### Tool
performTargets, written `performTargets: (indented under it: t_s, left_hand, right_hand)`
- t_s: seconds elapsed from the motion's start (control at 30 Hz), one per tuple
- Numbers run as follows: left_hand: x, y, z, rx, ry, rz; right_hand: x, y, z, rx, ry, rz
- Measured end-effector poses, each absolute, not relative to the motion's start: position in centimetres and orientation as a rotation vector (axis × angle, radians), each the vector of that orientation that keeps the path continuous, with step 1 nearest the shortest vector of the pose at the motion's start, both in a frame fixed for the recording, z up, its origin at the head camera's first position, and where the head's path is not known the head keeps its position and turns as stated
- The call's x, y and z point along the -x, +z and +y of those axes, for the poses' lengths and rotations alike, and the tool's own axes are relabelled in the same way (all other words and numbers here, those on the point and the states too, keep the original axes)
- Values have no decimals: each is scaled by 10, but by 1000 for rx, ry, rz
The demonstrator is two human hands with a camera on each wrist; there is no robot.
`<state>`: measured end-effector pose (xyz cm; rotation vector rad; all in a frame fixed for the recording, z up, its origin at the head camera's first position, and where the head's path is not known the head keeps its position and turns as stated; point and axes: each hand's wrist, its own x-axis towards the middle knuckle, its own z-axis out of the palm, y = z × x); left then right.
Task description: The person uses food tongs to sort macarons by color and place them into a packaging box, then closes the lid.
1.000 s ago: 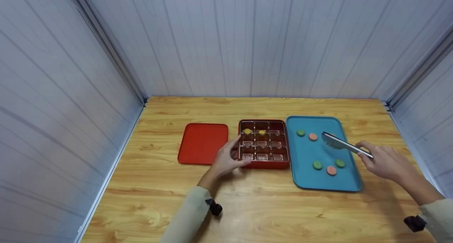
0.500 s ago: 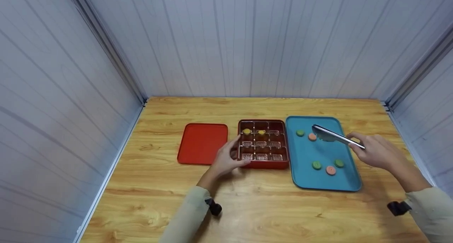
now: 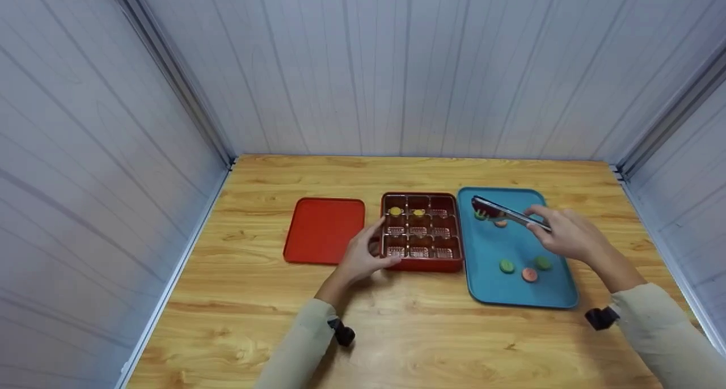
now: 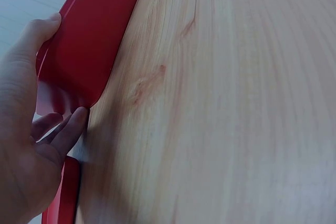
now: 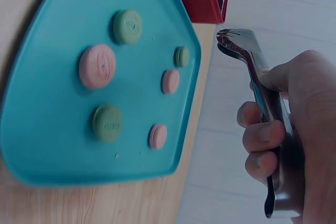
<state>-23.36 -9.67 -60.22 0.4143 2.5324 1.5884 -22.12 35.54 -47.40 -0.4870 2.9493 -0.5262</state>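
My left hand (image 3: 361,255) holds the front left corner of a red box (image 3: 425,265), thumb on the front wall and fingers along the left side. The box has a clear divided insert; a yellow macaron (image 3: 395,211) sits in its back left compartment and another in the back middle one. My right hand (image 3: 572,236) grips metal serving tongs (image 5: 273,114), whose tips are above the back left of a blue tray (image 3: 493,290). Nothing shows between the tips. Green macarons (image 5: 127,27) and pink macarons (image 5: 97,66) lie spread on the tray.
A flat red lid (image 3: 323,230) lies left of the box. The tray stands close against the box's right side. Pale panel walls (image 3: 374,66) enclose the wooden table (image 3: 431,338) at the back and both sides.
The tongs have moved left and slightly back across the tray with my right hand, from over the right side to over the back left macarons. My left hand has stayed on the box.
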Motion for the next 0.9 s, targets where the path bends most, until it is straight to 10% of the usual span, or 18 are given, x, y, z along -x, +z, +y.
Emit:
performTargets:
  t_s: [0.9]
  left_hand:
    - [235,-605,-96,-448,1686,2483]
  right_hand:
    - [258,-488,302,673,-676,3009]
